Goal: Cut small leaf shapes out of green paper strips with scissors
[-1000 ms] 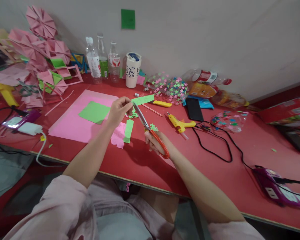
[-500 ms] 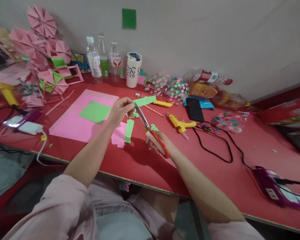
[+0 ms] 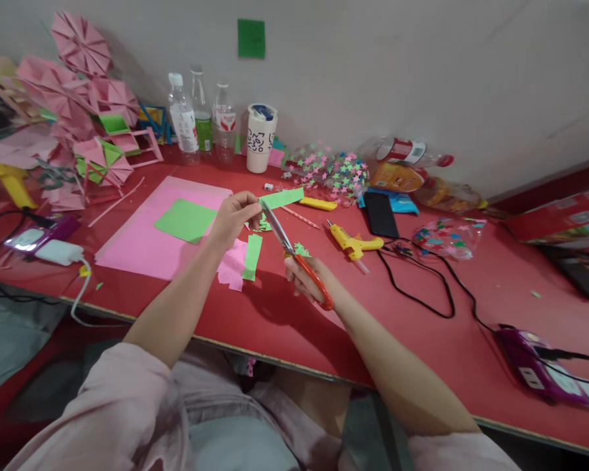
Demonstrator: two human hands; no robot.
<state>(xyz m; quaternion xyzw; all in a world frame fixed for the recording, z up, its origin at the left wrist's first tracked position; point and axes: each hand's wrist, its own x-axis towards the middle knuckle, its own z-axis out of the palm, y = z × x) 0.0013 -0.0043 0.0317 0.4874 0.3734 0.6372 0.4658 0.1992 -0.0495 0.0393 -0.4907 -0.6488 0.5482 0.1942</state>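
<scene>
My left hand (image 3: 239, 214) pinches one end of a green paper strip (image 3: 285, 197) above the table. In my right hand (image 3: 307, 275) is a pair of scissors (image 3: 310, 278) with red handles. Their blades point up and left, with the tips at the strip's end by my left fingertips. Below lie small green paper cuttings (image 3: 264, 224), another green strip (image 3: 252, 257) and crumpled pink paper scraps (image 3: 232, 265). Left of my left hand, a green square sheet (image 3: 184, 220) rests on larger pink sheets (image 3: 127, 245).
A yellow glue gun (image 3: 354, 243), a black phone (image 3: 381, 214) and a yellow cutter (image 3: 318, 204) lie to the right. Bottles (image 3: 184, 124) and a white tumbler (image 3: 260, 140) stand along the wall. Folded pink paper shapes (image 3: 81, 82) fill the back left. A purple power strip (image 3: 535, 366) sits near the right edge.
Hardly anything differs. The whole view has shifted very slightly, while both hands, the scissors and the green strip keep the same arrangement.
</scene>
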